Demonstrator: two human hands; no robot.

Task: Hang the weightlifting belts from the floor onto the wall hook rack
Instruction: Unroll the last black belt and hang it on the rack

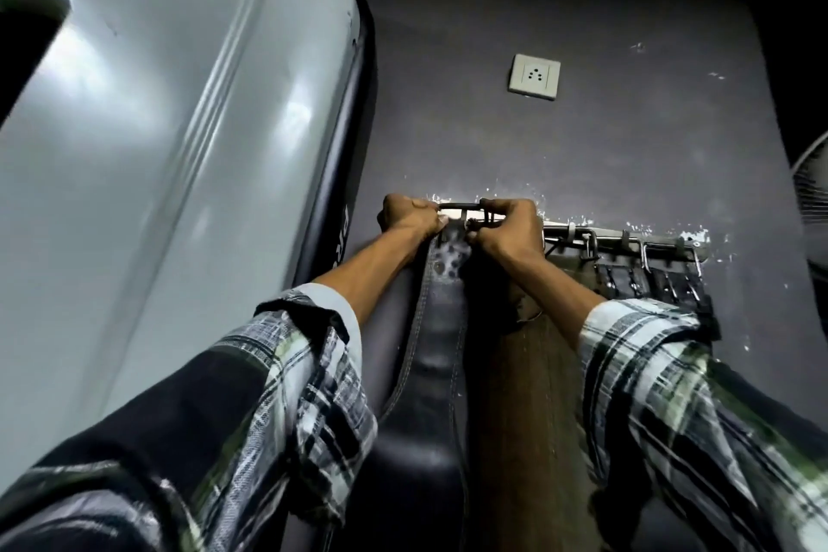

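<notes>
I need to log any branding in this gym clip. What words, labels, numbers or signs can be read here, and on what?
None can be read for certain.
Light lettering on the black edge of the large grey moulded panel: cut off and blurred, unreadable.
White wall socket: only pin holes, no text.
Black stitched leather belt and brown leather belt: no visible marking.

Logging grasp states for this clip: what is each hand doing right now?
Left hand: fingers curled, gripping the black belt at its buckle end.
Right hand: fingers pinching the same buckle end at the hook rack.
</notes>
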